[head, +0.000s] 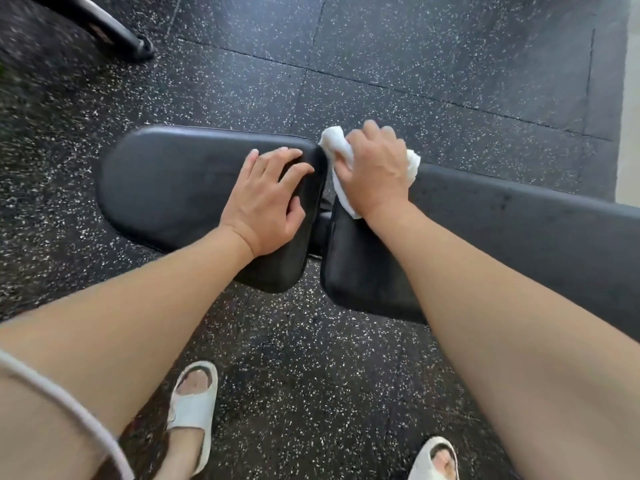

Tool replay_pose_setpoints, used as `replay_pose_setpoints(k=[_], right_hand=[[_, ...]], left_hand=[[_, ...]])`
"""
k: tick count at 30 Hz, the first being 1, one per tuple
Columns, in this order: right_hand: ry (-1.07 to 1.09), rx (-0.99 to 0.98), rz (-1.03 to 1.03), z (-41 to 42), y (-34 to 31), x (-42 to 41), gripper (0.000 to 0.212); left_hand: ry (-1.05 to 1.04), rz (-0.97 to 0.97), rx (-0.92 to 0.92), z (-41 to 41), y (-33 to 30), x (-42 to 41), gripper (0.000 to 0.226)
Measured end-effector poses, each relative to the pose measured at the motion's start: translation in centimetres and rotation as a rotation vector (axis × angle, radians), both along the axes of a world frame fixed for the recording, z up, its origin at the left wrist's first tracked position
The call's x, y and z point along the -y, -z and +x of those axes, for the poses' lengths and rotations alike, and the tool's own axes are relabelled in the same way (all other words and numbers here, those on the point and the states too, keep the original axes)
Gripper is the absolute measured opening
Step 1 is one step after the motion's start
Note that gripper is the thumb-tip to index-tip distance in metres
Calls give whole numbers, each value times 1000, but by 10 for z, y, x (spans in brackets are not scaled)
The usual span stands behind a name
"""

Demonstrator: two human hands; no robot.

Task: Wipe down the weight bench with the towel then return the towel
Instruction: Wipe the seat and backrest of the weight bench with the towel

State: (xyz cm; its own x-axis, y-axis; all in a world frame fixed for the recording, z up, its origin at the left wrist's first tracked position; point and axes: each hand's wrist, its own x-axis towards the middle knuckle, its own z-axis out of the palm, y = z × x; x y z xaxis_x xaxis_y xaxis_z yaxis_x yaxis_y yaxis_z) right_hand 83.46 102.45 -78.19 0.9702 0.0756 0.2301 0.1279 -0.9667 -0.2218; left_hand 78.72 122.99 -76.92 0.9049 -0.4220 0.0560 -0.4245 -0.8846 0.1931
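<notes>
Two hands on the weight bench (180,181) — my right hand (375,171) has its grip clamped on the white towel (337,157), bunched and spilling out at ten o'clock. I see my left hand (266,206) flat, fingers spread, on the black seat pad.

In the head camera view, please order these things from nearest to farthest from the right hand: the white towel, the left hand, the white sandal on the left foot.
1. The crumpled white cloth towel, held in the right hand at the gap between the bench pads.
2. The left hand, flat on the black padded seat, to the left.
3. The white foam sandal, below on the speckled floor.
</notes>
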Motion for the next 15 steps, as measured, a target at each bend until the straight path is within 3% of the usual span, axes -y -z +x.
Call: replay_pose_setpoints(k=[4,9,15], right_hand=[[-73,109,140,-71,-1,10,31],[-106,-13,218,-167,-10,29,20],[-211,-42,232,-199,-11,61,16]], left_hand=[[-42,74,50,-7,1,4,50],[-420,-82,-64,-42,-2,56,56],[-463,25,-37,-46,0,69,55]])
